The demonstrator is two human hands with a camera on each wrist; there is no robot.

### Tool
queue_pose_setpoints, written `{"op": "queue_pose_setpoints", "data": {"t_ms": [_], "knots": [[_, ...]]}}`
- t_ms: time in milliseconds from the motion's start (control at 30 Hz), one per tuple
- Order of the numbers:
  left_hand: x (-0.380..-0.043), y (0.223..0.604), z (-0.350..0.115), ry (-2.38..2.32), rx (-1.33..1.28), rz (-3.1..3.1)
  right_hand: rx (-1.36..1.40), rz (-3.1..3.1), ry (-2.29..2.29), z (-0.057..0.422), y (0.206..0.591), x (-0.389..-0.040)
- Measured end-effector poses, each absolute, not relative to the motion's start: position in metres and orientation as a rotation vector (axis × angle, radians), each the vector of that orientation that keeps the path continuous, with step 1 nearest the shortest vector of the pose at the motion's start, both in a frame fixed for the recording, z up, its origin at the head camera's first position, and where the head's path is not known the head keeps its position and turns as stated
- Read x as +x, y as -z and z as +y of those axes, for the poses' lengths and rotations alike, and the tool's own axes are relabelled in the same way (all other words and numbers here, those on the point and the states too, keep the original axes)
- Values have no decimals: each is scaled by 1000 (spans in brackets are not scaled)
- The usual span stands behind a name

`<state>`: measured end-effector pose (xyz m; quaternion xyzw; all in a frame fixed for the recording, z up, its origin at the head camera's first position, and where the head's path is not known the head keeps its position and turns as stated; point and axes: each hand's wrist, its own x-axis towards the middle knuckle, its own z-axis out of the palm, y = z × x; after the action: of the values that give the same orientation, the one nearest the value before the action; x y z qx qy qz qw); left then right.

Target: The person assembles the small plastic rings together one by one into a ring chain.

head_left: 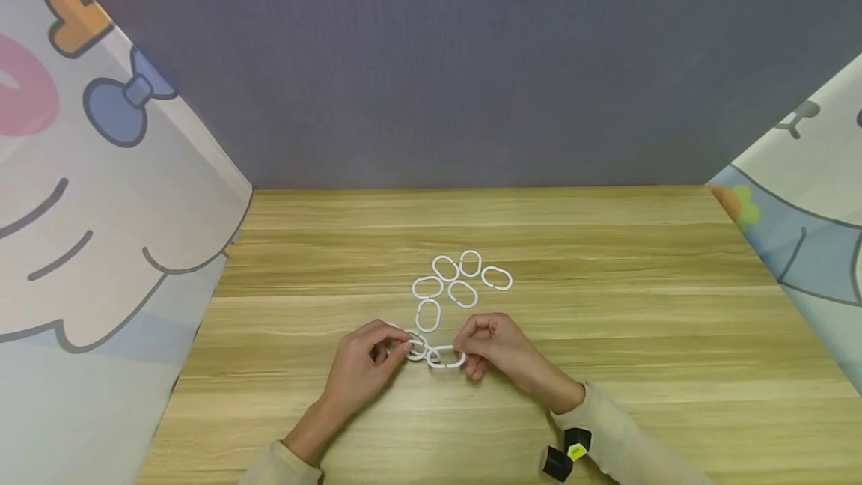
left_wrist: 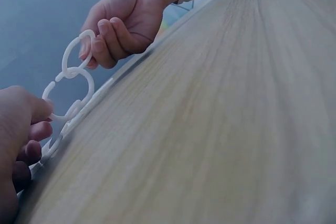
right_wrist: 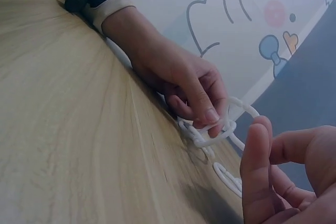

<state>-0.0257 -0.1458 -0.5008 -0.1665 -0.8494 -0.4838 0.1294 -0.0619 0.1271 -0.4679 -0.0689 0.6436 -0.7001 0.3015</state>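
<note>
Between finger and thumb my left hand (head_left: 364, 365) pinches a white plastic chain link (left_wrist: 92, 85), an oval ring with a small gap in its side. My right hand (head_left: 501, 350) pinches another white link (head_left: 456, 364) by its right end. These two links loop through each other, seen best in the left wrist view. More linked white rings (left_wrist: 54, 148) hang down below the left fingers, partly hidden by that hand. Both hands are low over the wooden table, close together.
Several loose white links lie on the wooden table (head_left: 606, 283) beyond the hands, the nearest loose link (head_left: 440, 316) just past the held ones. A grey panel (head_left: 471, 66) stands at the back, with cartoon-printed panels at both sides. A black device (head_left: 577, 441) sits at the right sleeve.
</note>
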Motion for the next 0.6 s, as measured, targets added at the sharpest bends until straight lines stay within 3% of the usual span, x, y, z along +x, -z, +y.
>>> {"op": "queue_pose_setpoints", "data": {"t_ms": [300,600], "knots": [[-25,503,-146,1388,-568,-2412,-165,1648,1846,127,470,-62],[-25,501,-145,1528,-902,-2231,-166,1634,1815,125,472,-60]]}}
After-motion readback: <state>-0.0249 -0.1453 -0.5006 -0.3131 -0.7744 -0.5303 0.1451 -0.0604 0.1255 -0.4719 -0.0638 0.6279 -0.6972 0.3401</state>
